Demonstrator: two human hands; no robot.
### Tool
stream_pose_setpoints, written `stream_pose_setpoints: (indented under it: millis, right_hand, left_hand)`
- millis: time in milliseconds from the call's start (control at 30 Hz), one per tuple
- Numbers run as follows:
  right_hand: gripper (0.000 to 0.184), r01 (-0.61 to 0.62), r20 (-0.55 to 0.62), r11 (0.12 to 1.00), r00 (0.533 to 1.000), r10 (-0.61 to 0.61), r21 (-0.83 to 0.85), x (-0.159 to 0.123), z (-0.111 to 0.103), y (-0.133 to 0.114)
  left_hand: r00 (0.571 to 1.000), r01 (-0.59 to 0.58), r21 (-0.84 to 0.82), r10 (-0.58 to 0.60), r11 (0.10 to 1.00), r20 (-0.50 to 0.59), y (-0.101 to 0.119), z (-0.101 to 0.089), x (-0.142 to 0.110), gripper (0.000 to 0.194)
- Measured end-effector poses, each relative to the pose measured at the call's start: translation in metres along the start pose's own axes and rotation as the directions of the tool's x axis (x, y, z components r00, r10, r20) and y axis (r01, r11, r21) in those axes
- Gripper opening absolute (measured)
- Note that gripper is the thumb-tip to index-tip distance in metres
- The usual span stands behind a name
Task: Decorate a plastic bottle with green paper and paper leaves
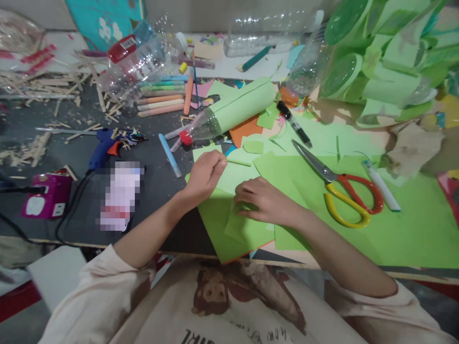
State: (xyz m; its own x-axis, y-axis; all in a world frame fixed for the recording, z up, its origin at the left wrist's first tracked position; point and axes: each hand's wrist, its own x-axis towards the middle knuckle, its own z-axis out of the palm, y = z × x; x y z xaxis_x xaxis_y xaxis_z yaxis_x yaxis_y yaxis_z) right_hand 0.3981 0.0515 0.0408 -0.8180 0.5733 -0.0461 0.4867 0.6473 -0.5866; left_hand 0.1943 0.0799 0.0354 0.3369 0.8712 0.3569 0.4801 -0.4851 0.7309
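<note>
My left hand is closed in a pinch round a thin green stick-like tool, whose tip lies on a light green paper sheet. My right hand lies curled, fingers down, on a smaller piece of green paper near the table's front edge, pressing it flat. Both hands sit close together over overlapping green sheets. A plastic bottle wrapped in green paper lies just beyond them.
Red-and-yellow scissors and a white pen lie to the right, a black marker behind. A blue glue gun, pink box, crayons, clear bottles and wood sticks crowd the left.
</note>
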Motion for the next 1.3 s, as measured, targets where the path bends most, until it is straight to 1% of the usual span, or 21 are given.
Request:
stream_pose_setpoints:
  millis: [100,233,333,400,433,500,533,567,633,700,767,833,900,933,1000,1033,1100,1167,1267,1300]
  right_hand:
    - [0.015,-0.010,0.006,0.999,1.000,0.010,0.037,0.000,0.000,-0.001]
    - [0.013,-0.011,-0.016,0.996,1.000,0.013,0.087,0.001,0.002,-0.001]
    - [0.012,-0.025,-0.079,0.984,0.996,0.039,0.179,0.000,0.003,0.000]
    - [0.010,-0.066,-0.154,0.950,0.981,0.118,0.305,-0.001,0.004,0.001]
    - [0.009,-0.095,-0.190,0.922,0.966,0.177,0.376,-0.002,0.005,0.002]
    - [0.005,-0.149,-0.241,0.847,0.920,0.308,0.511,-0.003,0.006,0.003]
    - [0.008,-0.165,-0.261,0.807,0.893,0.367,0.568,-0.003,0.007,0.004]
    - [0.012,-0.166,-0.285,0.770,0.864,0.415,0.616,-0.003,0.007,0.005]
    - [0.017,-0.132,-0.341,0.706,0.804,0.486,0.696,-0.002,0.007,0.007]
    - [0.015,-0.073,-0.392,0.654,0.748,0.535,0.753,0.000,0.007,0.009]
    - [0.016,-0.028,-0.414,0.606,0.704,0.577,0.795,0.002,0.007,0.009]
    - [0.022,-0.006,-0.417,0.568,0.673,0.611,0.823,0.002,0.006,0.009]
    - [0.029,0.010,-0.406,0.536,0.664,0.628,0.844,0.002,0.004,0.008]
    - [0.032,0.020,-0.399,0.520,0.666,0.630,0.854,0.001,0.003,0.008]
    - [0.034,0.054,-0.393,0.486,0.668,0.632,0.872,0.001,0.001,0.008]
    - [0.033,0.076,-0.399,0.471,0.658,0.639,0.879,0.000,0.000,0.008]
    - [0.030,0.115,-0.416,0.447,0.621,0.665,0.887,0.000,-0.003,0.010]
    - [0.028,0.139,-0.421,0.430,0.599,0.681,0.892,-0.001,-0.004,0.013]
    - [0.030,0.157,-0.409,0.405,0.617,0.672,0.901,-0.002,-0.005,0.015]
    - [0.031,0.154,-0.400,0.398,0.629,0.666,0.905,-0.002,-0.005,0.015]
  left_hand:
    - [0.999,0.048,-0.049,-0.047,0.998,0.028,0.001,0.000,0.000,0.039]
    - [0.999,0.048,-0.064,-0.047,0.997,0.016,-0.001,0.001,0.000,0.046]
    - [0.998,0.066,-0.065,-0.067,0.996,-0.020,-0.004,0.001,0.000,0.050]
    - [0.994,0.096,-0.100,-0.101,0.990,-0.050,-0.006,0.001,0.000,0.052]
    - [0.991,0.111,-0.127,-0.120,0.986,-0.066,-0.007,0.002,0.000,0.052]
    - [0.983,0.136,-0.200,-0.157,0.970,-0.096,-0.008,0.002,0.000,0.050]
    - [0.978,0.146,-0.243,-0.177,0.959,-0.109,-0.009,0.002,0.001,0.047]
    - [0.973,0.157,-0.284,-0.197,0.946,-0.118,-0.010,0.003,0.001,0.044]
    - [0.968,0.172,-0.354,-0.224,0.919,-0.110,-0.012,0.005,0.003,0.038]
    - [0.974,0.167,-0.394,-0.212,0.904,-0.074,-0.013,0.008,0.003,0.043]
    - [0.985,0.157,-0.409,-0.172,0.899,0.000,-0.013,0.010,0.003,0.052]
    - [0.984,0.177,-0.406,-0.155,0.897,0.087,-0.010,0.011,0.001,0.053]
    - [0.975,0.217,-0.395,-0.181,0.893,0.127,-0.006,0.011,0.000,0.048]
    - [0.973,0.231,-0.397,-0.201,0.888,0.116,-0.004,0.010,-0.001,0.045]
    - [0.969,0.243,-0.425,-0.242,0.872,0.056,-0.002,0.009,0.000,0.041]
    - [0.965,0.243,-0.444,-0.261,0.863,0.020,-0.003,0.008,0.000,0.039]
    - [0.953,0.243,-0.465,-0.299,0.851,-0.048,-0.006,0.007,0.002,0.037]
    - [0.933,0.247,-0.450,-0.336,0.858,-0.129,-0.011,0.005,0.005,0.034]
    - [0.889,0.247,-0.379,-0.364,0.892,-0.277,-0.017,0.001,0.009,0.032]
    - [0.884,0.249,-0.356,-0.362,0.901,-0.295,-0.018,-0.001,0.010,0.032]
